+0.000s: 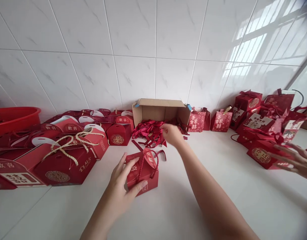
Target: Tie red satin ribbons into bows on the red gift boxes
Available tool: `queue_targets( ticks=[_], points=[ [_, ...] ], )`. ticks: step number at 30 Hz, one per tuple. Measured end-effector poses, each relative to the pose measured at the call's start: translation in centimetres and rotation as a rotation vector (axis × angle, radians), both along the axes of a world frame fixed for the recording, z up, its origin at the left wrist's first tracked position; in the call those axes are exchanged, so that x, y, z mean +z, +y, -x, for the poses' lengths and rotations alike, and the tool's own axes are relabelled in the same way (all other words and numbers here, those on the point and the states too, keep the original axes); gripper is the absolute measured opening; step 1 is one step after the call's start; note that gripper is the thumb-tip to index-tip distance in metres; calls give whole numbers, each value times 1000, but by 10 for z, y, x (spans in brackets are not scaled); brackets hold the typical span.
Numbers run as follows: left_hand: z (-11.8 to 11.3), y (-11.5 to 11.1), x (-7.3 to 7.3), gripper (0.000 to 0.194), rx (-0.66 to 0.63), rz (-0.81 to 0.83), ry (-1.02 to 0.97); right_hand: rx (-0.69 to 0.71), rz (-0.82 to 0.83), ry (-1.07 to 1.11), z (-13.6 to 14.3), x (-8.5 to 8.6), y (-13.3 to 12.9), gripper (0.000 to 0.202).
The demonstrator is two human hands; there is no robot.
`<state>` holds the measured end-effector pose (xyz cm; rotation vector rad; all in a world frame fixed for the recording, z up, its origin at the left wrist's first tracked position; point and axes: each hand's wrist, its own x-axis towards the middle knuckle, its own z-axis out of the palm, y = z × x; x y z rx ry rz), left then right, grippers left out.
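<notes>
A small red gift box (151, 181) with a twisted red cord handle stands on the white counter in front of me. My left hand (125, 183) grips it from the left, fingers on its far side and thumb on its near face. Beyond it, my right hand (171, 134) is at the pile of dark red ribbons (148, 130) that spills from an open cardboard box (137, 115). Its fingers are curled together, and whatever they may pinch is too blurred to make out. A loose ribbon piece lies just behind the gift box.
Many red gift boxes (68, 163) crowd the left, some with gold cord, near a red plastic basin (18, 116). More boxes and bags (260, 125) are stacked at the right, where another person's hand (297, 161) reaches in. Two small red bags (221, 120) stand by the tiled wall.
</notes>
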<state>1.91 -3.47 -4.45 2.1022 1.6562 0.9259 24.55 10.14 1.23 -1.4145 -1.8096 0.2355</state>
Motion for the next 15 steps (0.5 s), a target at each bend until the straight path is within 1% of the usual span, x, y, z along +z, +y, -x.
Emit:
queue_targets(
  ticks=[2,4,5,6,7,8,9,10,12,14,15],
  points=[
    [-3,-1,-1,49,-28,-31,-43,47,44,-39,16,-36,12,29],
    [-3,-2,-2,38,-75,-88,-63,66,66,-46,26,-63,17,20],
    [-3,-3,-1,34,-101,-129,-57,63,62,-37,29,-71,19,16],
    [-2,-4,0,31,-126,-179,-42,48,47,-18,29,-74,21,14],
    [-2,-5,1,31,-153,-228,-19,24,20,11,28,-73,23,13],
    [-1,-7,3,33,-183,-270,8,-10,-15,49,26,-68,26,13],
    [-1,-9,5,35,-212,-299,35,-52,-58,95,21,-58,28,14],
    [-1,-11,6,35,-240,-312,58,-98,-103,147,14,-45,29,14],
    [-3,-14,10,33,-268,-283,89,-187,-193,272,-4,-11,22,21],
    [-5,-17,11,35,-264,-226,102,-243,-290,430,-29,28,-1,30],
    [-7,-18,11,37,-259,-206,102,-224,-454,686,-43,45,-18,24]
  ],
)
